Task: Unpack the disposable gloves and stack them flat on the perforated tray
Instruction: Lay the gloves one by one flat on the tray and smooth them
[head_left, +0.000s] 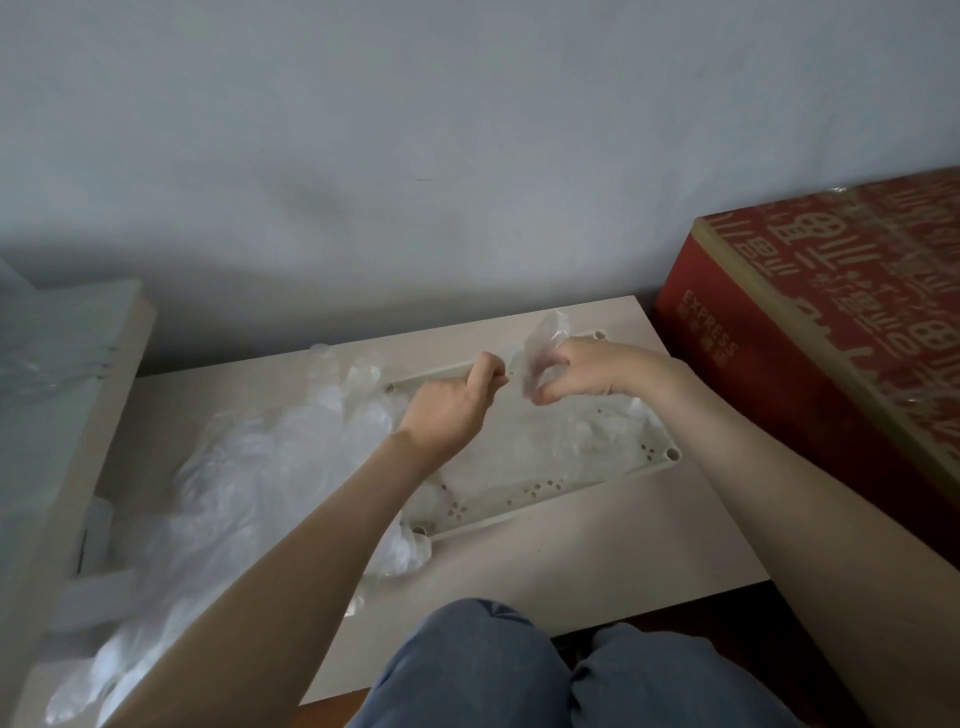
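Glove above far tray rim, tight in right hand grip; left hand grip unclear

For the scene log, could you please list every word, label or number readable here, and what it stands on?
"EXPRESS": side of the red carton.
Small characters beside it: too blurred to read.
Large gold characters on its top: distorted, not readable.
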